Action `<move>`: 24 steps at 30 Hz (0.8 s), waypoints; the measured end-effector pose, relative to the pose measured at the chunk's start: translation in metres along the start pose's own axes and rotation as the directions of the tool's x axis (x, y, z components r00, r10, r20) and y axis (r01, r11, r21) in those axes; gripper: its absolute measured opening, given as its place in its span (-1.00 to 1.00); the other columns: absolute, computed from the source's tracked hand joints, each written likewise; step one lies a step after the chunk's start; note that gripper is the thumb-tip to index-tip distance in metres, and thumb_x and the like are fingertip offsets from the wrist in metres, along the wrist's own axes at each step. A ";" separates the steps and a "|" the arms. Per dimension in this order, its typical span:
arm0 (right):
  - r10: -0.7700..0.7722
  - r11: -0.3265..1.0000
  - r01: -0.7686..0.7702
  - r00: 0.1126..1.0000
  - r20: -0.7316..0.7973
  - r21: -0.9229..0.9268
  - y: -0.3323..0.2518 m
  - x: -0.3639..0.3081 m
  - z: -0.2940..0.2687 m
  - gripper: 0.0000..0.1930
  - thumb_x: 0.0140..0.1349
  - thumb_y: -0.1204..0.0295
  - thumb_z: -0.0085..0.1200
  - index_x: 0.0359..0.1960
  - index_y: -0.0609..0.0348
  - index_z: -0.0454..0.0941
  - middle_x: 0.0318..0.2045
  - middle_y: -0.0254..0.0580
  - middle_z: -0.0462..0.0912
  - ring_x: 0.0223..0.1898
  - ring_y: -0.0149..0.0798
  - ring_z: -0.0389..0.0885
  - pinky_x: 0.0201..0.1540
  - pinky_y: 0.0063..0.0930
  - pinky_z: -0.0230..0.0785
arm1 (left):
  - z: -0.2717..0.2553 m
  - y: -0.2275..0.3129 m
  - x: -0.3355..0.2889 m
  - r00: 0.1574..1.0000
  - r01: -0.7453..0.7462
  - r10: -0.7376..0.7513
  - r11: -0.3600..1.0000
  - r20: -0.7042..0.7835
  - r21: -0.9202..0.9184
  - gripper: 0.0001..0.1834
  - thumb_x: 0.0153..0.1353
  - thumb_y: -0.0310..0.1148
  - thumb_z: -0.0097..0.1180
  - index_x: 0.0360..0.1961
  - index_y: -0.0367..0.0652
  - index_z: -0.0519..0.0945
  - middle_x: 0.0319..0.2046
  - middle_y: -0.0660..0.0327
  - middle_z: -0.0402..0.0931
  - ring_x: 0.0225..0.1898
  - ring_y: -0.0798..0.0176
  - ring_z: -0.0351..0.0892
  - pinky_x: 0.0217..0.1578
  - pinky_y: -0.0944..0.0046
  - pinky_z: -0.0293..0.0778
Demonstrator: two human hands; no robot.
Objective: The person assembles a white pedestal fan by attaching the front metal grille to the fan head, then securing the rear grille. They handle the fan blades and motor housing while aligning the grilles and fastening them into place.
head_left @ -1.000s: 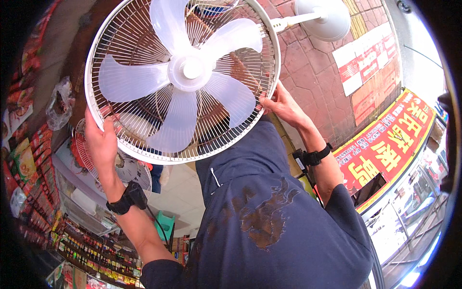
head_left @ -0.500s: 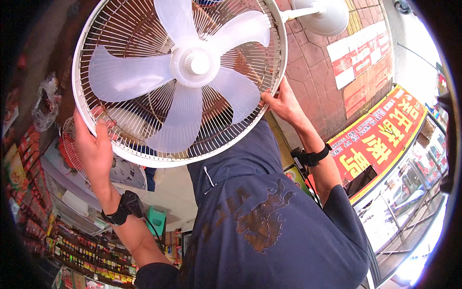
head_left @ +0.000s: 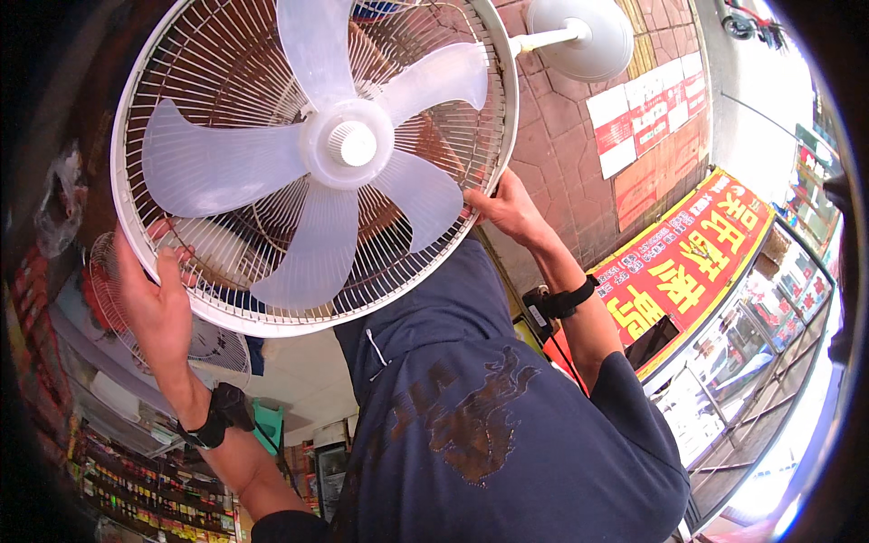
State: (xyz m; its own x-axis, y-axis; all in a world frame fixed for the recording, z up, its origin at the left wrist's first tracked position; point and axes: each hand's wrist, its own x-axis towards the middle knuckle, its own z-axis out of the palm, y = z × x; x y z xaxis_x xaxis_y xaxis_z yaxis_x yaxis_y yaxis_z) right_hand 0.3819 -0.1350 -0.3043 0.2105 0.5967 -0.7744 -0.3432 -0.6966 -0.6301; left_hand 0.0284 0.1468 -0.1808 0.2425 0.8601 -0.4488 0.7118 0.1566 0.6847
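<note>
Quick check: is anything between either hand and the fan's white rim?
Nothing visible. The left hand grips the white rim at its lower left, and the right hand grips it at lower right. A second wire grille shows beyond the left hand, not between it and the rim.

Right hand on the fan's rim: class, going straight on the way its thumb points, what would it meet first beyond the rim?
Beyond the fan rim, the right hand would probably meet the lower-right fan blade first, though its depth is unclear.
</note>
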 end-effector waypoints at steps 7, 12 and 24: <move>0.039 0.990 -0.039 0.999 -0.006 -0.134 0.002 0.005 -0.006 -0.81 0.34 0.46 0.24 -0.14 0.26 0.51 -0.43 -0.34 0.64 -0.40 -0.43 0.69 -0.40 -0.52 0.55 | 0.000 -0.002 -0.003 1.000 -0.017 0.017 0.999 -0.011 0.034 -0.41 0.47 -0.54 -0.08 0.50 -0.20 0.20 0.18 0.07 0.55 -0.15 0.33 0.66 -0.28 0.37 0.56; 0.026 0.998 -0.026 1.000 0.006 -0.062 0.009 0.009 -0.009 -0.74 0.31 0.40 0.30 -0.13 0.26 0.49 -0.39 -0.31 0.62 -0.44 -0.43 0.65 -0.43 -0.52 0.52 | 0.001 -0.002 -0.002 1.000 0.024 -0.025 0.999 -0.011 -0.024 -0.42 0.47 -0.53 -0.08 0.49 -0.19 0.22 0.19 0.08 0.55 -0.15 0.34 0.65 -0.28 0.39 0.55; 0.002 0.982 0.008 0.999 0.053 -0.187 -0.002 0.008 -0.013 -0.60 0.39 0.26 0.22 0.10 0.31 0.55 -0.27 -0.33 0.65 -0.32 -0.45 0.57 -0.32 -0.49 0.48 | 0.001 0.004 -0.003 0.999 0.038 -0.038 0.999 -0.022 -0.004 -0.41 0.44 -0.57 -0.11 0.49 -0.21 0.22 0.18 0.08 0.55 -0.15 0.33 0.64 -0.26 0.36 0.56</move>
State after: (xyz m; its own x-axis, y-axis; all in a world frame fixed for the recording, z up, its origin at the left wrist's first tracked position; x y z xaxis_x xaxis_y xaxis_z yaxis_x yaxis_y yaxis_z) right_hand 0.3960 -0.1338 -0.3097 0.1609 0.6158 -0.7713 -0.1638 -0.7540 -0.6362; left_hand 0.0305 0.1441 -0.1770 0.2003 0.8642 -0.4617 0.7176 0.1915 0.6697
